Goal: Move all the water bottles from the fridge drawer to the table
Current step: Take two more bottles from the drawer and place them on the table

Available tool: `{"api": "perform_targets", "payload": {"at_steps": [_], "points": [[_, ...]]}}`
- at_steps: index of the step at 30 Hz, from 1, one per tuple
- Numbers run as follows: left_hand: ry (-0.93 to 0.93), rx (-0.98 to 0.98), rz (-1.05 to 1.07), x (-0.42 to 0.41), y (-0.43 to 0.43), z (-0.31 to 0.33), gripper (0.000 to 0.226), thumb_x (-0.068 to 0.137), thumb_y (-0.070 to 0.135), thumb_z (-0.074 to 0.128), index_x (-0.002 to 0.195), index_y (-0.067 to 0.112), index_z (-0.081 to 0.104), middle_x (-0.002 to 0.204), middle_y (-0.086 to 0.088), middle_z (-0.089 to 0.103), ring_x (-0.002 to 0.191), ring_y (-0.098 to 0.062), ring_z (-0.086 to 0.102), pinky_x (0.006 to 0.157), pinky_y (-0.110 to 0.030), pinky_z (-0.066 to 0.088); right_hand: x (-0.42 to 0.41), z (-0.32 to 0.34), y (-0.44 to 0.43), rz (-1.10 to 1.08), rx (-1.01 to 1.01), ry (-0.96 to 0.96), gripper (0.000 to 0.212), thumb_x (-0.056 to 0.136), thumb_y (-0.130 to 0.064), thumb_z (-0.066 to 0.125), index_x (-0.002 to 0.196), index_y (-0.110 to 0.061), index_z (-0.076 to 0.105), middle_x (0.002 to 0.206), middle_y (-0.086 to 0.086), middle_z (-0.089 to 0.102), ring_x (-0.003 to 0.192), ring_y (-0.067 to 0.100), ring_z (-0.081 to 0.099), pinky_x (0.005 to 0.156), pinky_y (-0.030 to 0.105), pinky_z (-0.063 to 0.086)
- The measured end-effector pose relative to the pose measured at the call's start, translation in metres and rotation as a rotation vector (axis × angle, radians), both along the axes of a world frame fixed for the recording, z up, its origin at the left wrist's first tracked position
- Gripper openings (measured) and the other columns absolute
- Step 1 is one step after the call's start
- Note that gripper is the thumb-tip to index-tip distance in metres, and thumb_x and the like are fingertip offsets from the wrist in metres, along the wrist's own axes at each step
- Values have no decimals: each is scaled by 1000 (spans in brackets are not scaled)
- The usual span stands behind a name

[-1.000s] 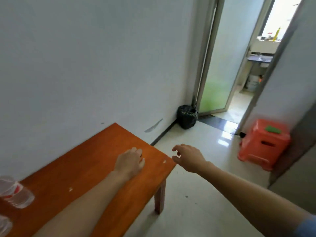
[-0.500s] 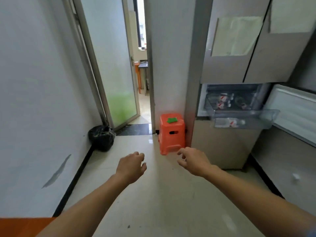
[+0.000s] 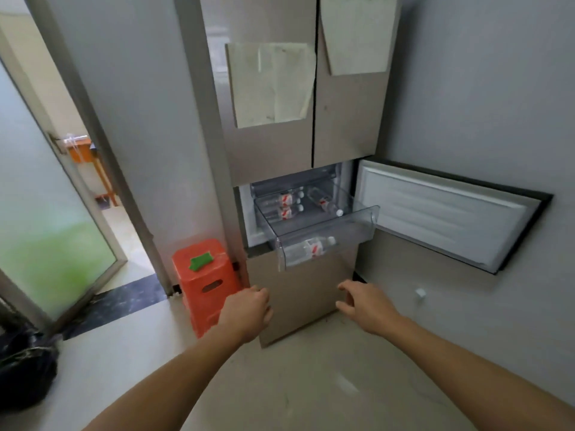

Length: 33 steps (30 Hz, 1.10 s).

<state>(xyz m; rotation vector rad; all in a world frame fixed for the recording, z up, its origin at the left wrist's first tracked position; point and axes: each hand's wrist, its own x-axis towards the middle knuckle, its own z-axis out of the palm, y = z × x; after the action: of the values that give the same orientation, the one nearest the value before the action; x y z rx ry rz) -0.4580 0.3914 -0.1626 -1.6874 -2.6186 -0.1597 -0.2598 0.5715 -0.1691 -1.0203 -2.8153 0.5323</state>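
Both hands are out in front and empty. The left hand is loosely curled with its fingers bent under, and the right hand is about half open, thumb apart from the fingers. The drawer stands pulled out of the fridge at about 12 o'clock from the hands and above them, well apart from both, with the compartment door swung wide at 2 o'clock. In the clear tray, 3 bottles show: 2 side by side at the back left, lying with their caps toward 3 o'clock, and 1 at the back right, slanted with its cap toward 4 o'clock. A 4th bottle is seen through the drawer's clear front — whether it sits inside or in a bin below cannot be told — lying across the view, cap toward 2 o'clock. That front bottle looks the nearest pick, roughly midway between the hands and slightly closer to the right one — a reach up and forward. Each bottle has a red-and-white label, but no writing can be read. The papers on the upper doors also show no legible text.
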Motion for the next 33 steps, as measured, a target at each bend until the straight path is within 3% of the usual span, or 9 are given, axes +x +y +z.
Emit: {"api": "perform_targets", "payload": {"at_steps": [6,10,14,17,25,30,33], "points": [[-13,-26,-102,-10,124,-14,23,91,35,44,96,16,56,102,-5,60,91,-26,61,65,-32,38,-2,-14,113,-104,-62,17,44,91,-39,57,132,-24,49,94,-4,62,82,15,57,68,29,45],[-32,-29,-76,-33,193,-21,23,91,37,45,98,18,55,105,-4,61,92,-26,61,70,-34,44,-31,-21,188,-87,-69,35,46,87,-45,57,129,-27,51,91,-8,62,82,13,59,74,35,52],[-37,29,-9,-60,260,-14,25,92,37,46,104,19,58,107,-1,62,94,-22,61,68,-32,40,-72,-14,266,-39,-92,65,45,88,-43,58,128,-24,53,93,-7,63,84,13,60,76,36,53],[-68,43,47,-76,286,-15,25,91,39,46,104,20,57,106,-2,61,92,-22,61,71,-33,45,-106,-5,310,6,-91,48,40,91,-38,58,127,-22,53,92,-6,60,84,13,58,73,31,48],[-82,-11,184,-138,320,-37,24,91,37,46,97,17,57,100,-5,62,89,-25,61,69,-34,47,-222,-27,374,89,-233,11,42,91,-37,60,125,-15,54,99,4,65,89,19,62,80,36,52],[-136,-35,246,-187,347,-55,23,91,36,46,98,16,55,101,-5,62,88,-25,63,72,-37,52,-293,-65,408,41,-367,-20,50,88,-38,64,131,-14,53,116,7,65,104,22,61,91,34,50],[-155,-47,268,-204,362,-70,23,92,36,46,98,15,54,104,-7,62,93,-29,62,70,-35,47,-329,-86,430,68,-350,-65,38,89,-32,63,120,-10,62,115,10,66,104,27,62,89,34,50]]}}
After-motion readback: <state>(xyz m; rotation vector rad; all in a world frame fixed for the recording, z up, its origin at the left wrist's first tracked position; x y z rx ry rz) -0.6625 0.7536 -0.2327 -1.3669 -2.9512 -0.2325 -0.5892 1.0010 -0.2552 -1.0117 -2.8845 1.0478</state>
